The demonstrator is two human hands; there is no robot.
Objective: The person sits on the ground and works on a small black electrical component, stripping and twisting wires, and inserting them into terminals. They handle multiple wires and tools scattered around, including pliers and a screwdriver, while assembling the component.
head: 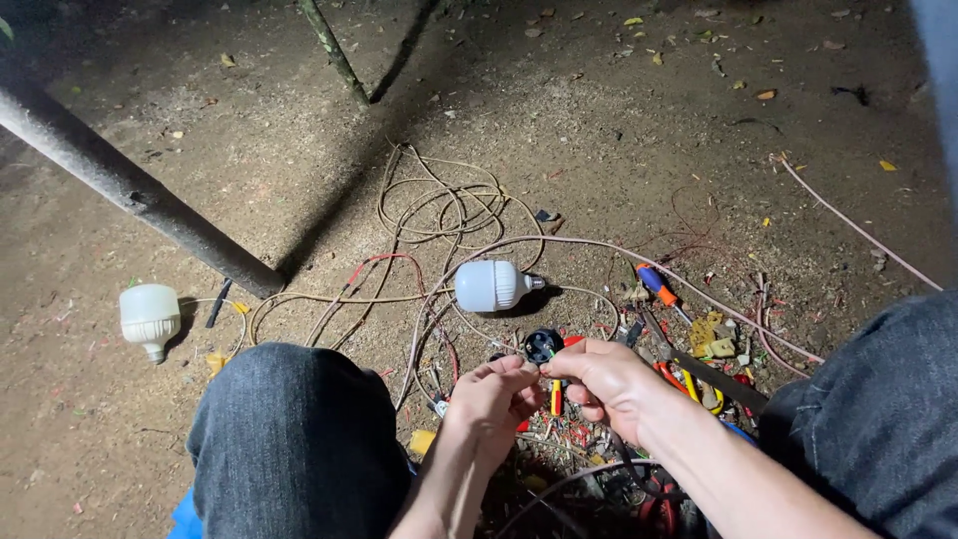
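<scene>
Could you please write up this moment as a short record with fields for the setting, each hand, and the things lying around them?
setting: bare dirt ground, lit from above, person's knees in jeans at both sides
left hand: fingertips pinched together, meeting the right hand
right hand: pinching at a black lamp socket
bulbs: white bulb beyond the hands; second bulb far left
wires: loose coil
tools: orange-handled screwdriver
other: grey pipe

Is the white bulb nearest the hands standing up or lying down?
Lying down. The white bulb rests on its side on the dirt ground, its metal base pointing right, among loose wires, just beyond the hands.
</scene>
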